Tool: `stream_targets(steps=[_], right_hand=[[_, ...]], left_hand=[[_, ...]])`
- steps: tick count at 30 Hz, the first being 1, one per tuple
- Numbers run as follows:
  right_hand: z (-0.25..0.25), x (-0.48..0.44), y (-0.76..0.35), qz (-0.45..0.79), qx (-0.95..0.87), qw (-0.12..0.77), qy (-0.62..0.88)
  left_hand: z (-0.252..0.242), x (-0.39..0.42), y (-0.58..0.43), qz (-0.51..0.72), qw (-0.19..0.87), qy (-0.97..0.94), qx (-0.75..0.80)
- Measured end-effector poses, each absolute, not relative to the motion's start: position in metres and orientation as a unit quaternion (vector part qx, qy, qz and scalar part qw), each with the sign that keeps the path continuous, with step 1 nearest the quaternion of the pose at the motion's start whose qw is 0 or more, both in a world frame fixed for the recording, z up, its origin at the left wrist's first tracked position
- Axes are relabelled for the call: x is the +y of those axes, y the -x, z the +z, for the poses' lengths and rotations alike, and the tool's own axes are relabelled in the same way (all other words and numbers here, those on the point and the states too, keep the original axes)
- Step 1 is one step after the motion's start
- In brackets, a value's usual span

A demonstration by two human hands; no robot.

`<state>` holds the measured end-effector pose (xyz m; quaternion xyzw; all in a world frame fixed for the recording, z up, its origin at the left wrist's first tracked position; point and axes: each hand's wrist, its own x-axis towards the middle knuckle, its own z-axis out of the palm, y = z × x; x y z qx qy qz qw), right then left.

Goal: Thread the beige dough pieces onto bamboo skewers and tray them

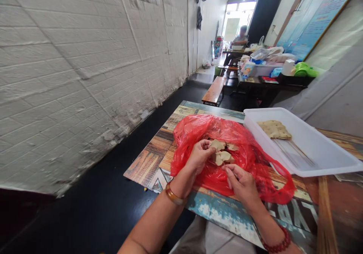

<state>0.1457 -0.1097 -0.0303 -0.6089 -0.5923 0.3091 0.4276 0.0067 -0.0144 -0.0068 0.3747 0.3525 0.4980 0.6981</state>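
Note:
An open red plastic bag (195, 129) lies on the table with several soft, flat beige food pieces (217, 144) in its mouth; they look like tofu sheet, though I cannot be sure. My left hand (200, 156) pinches the edge of one beige piece between thumb and fingers. Close by on the right, my right hand (242, 184) is closed, its fingertips on a thin bamboo skewer (223, 164) that meets the lower beige piece. Most of that skewer is hidden by the fingers.
To the right, a white plastic tray (326, 148) holds skewered beige pieces (274, 129). A bundle of bamboo skewers (326, 212) lies at the table's right front. Beyond are a wooden bench (214, 90), a cluttered table and a seated person (240, 38). A white wall (85, 76) runs along the left.

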Motion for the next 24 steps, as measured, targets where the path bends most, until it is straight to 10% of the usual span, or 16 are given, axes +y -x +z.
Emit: stream_targets(steps=[24], right_hand=[[-0.0273, -0.1120, -0.1439, 0.309, -0.592, 0.422, 0.613]], left_hand=[[-0.0107, -0.0147, -0.0067, 0.430, 0.744, -0.347, 0.376]])
